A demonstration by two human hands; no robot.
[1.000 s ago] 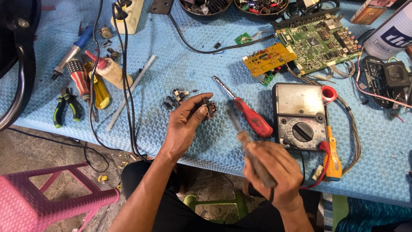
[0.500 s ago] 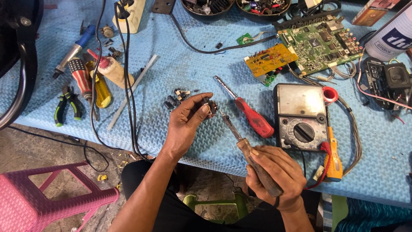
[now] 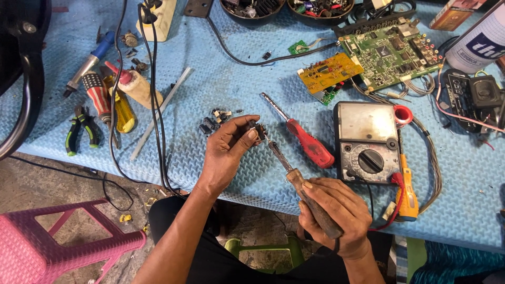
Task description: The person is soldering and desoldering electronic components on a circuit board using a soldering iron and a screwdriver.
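Left hand (image 3: 226, 152) pinching, right hand (image 3: 336, 210) fisted.

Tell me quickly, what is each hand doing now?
Left hand: closed, pinching a small dark part.
Right hand: closed around the soldering iron.

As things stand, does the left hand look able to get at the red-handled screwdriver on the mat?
Probably not yet: the left hand pinches a small dark part. The red-handled screwdriver lies uncovered just beyond, across the soldering iron in the right hand.
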